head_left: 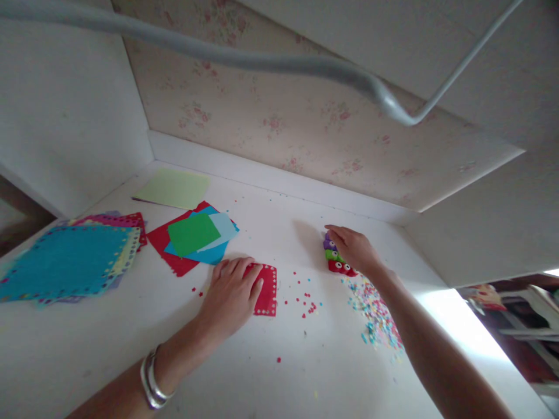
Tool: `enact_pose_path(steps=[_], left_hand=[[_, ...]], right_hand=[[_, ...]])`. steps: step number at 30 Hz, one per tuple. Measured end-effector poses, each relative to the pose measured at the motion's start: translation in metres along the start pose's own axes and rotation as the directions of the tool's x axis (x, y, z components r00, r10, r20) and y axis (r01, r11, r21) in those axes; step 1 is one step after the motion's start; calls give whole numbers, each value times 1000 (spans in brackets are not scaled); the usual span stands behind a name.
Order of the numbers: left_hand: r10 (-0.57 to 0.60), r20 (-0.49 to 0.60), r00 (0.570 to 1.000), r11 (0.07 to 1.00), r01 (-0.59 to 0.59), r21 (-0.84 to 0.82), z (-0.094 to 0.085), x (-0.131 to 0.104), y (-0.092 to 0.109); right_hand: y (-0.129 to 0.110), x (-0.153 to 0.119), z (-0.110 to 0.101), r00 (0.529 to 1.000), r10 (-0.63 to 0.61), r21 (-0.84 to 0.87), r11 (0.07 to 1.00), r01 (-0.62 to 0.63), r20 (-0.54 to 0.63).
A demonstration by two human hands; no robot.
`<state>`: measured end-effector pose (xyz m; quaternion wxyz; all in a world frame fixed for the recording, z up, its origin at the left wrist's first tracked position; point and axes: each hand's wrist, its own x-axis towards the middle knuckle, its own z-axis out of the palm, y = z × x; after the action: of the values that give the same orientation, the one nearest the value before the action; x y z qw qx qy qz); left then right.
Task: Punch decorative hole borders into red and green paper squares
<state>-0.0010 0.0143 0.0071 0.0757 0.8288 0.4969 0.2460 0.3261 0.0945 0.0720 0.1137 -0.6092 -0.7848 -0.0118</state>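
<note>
A red paper square (267,294) with small holes punched along its edges lies on the white table (244,378). My left hand (233,291) rests over the left part of it, fingers spread and partly bent. Further right, my right hand (353,247) reaches over a row of small punches with googly eyes: a purple one (329,243), a green one (332,255) and a red one (342,267). Its fingers lie over the purple and green punches; whether it grips one is hard to tell. Red cut-out bits (308,307) are scattered between the hands.
Punched sheets with a blue one (74,259) on top lie at the left. Green paper (194,234) tops overlapping coloured sheets behind my left hand, near pale green paper (172,187). Colourful confetti (373,311) lies beside my right forearm. A grey cable (227,55) crosses the upper view.
</note>
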Motion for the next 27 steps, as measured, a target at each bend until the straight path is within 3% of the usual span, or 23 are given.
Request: enact_pose_path(steps=[6,11,19,27], left_hand=[[-35,-5,999,999,35,-10,0,0,-1],[-52,-3,999,999,52,8,1,-1,-2],[-69,-3,998,997,70,28,3,-1,-2],[-78,9,997,995,77,55,3,-1,-2]], right_hand=[[-83,-70,28,987,151,434,886,-162,62],[-129,-93,42,964,254,643,727,-240,72],[-133,-95,59,968,248,650,732,-204,25],[-133,-97,56,982,184,640,751,-164,36]])
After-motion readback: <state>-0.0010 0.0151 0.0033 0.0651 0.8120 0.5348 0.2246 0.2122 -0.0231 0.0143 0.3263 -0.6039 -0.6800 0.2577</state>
